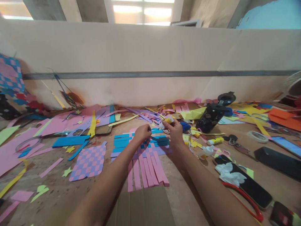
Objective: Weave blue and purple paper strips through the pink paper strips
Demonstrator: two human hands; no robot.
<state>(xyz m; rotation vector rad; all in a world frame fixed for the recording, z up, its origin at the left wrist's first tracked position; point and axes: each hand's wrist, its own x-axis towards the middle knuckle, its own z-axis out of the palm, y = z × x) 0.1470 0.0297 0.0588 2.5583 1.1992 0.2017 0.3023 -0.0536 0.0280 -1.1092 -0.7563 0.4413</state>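
On the counter (185, 201), a paper-strip weave (143, 157) lies at centre, with a cardboard sheet (141, 207) just before it. A finished paper weave (88, 164) lies to its left. To its right lie a glue stick (215, 141) and a tape roll (257, 137), with a bottle (211, 117) behind the glue stick and a wall (150, 53) behind everything.

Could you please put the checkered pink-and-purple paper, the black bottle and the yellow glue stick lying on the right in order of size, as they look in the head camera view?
1. Checkered paper
2. Black bottle
3. Glue stick

The paper lies nearer the camera, so its lead over the bottle is unsure.
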